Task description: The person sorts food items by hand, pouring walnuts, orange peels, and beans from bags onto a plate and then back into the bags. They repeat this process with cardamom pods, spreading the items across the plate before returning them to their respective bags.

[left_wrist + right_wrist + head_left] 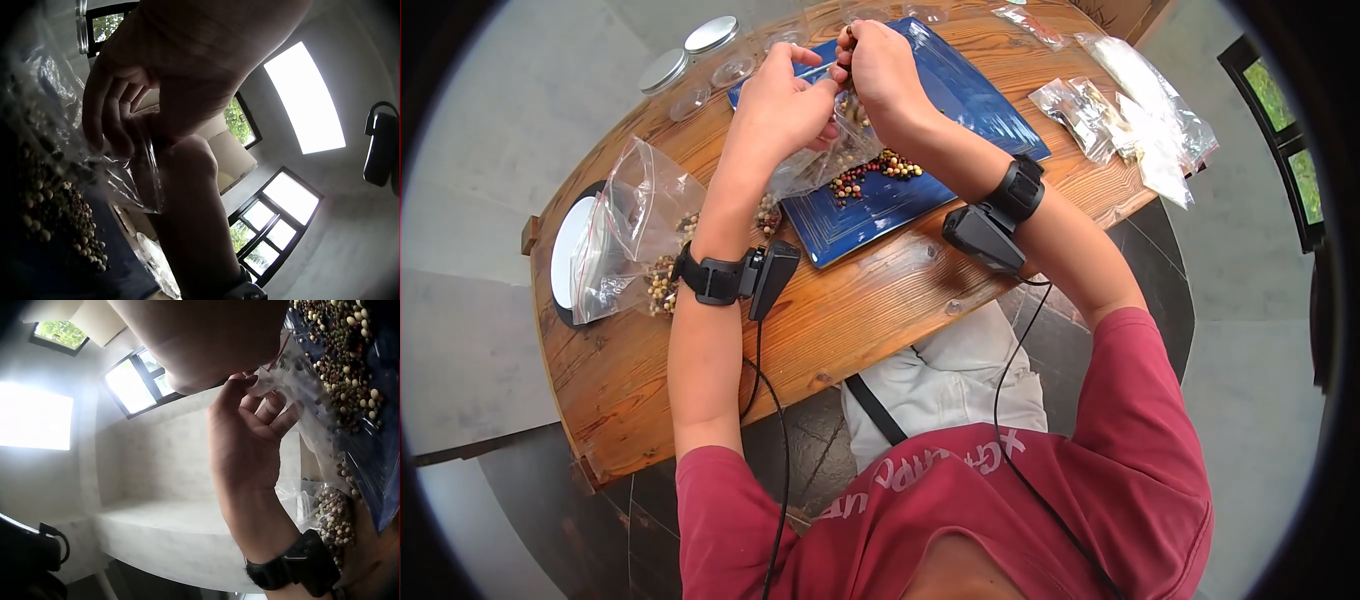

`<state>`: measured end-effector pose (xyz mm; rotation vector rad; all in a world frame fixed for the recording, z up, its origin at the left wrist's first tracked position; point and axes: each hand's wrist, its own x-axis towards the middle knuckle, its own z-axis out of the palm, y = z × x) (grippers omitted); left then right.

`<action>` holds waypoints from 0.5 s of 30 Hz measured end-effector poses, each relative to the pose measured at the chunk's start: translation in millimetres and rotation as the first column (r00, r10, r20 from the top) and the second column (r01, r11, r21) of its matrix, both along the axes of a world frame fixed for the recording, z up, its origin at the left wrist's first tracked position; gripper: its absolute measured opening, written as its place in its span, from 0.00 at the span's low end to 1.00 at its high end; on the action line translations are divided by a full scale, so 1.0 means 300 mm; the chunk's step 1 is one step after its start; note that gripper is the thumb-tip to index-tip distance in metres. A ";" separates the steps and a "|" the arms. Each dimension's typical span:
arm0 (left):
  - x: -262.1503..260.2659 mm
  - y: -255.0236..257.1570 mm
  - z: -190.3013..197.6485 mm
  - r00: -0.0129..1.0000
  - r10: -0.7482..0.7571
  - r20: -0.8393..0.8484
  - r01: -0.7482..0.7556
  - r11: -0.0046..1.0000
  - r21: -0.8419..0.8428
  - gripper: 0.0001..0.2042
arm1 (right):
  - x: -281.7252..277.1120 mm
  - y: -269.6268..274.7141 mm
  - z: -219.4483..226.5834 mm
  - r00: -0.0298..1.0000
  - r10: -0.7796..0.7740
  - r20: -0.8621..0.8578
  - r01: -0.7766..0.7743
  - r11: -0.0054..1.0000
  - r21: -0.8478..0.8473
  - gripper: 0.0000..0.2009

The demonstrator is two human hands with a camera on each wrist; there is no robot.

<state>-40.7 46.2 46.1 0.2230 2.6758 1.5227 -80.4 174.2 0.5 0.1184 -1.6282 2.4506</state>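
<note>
Both hands are raised over a blue rectangular tray [970, 95]. A clear zip bag [825, 165] hangs between them, its lower part just above the tray. My left hand [778, 108] pinches the bag's edge between thumb and fingers, as the right wrist view shows, where a red zip line runs by the fingertips. My right hand [885, 75] has its fingers curled at the upper part of the bag, with dark bead-like pieces showing beside them. Mixed beans or peppercorns [890, 165], cream, red and dark, lie on the tray under the bag; more [347, 369] fill the right wrist view's corner.
A second zip bag [640, 190] of similar pieces lies at the left, overlapping a white round plate [572, 250]. Clear jars with a silver lid [712, 34] stand at the far left edge. Small plastic packets [1080, 115] and a larger clear bag [1145, 85] lie at the right.
</note>
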 end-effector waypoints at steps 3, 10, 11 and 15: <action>-0.011 -0.012 -0.007 1.000 -0.005 -0.015 0.005 1.000 0.008 0.21 | 0.006 0.013 -0.008 1.000 0.019 0.018 -0.020 0.999 0.035 0.10; -0.013 -0.031 0.000 1.000 -0.005 -0.016 0.005 0.999 0.047 0.20 | 0.116 0.013 0.032 0.997 0.053 0.058 -0.064 0.980 0.191 0.11; -0.012 -0.033 0.004 1.000 -0.002 -0.015 0.003 0.999 0.054 0.20 | 0.123 0.019 0.031 0.995 0.075 0.069 -0.088 0.972 0.218 0.11; -0.017 -0.041 0.006 1.000 0.008 -0.013 -0.008 0.999 0.033 0.20 | 0.115 0.048 0.032 0.978 0.171 0.119 -0.205 0.891 0.405 0.14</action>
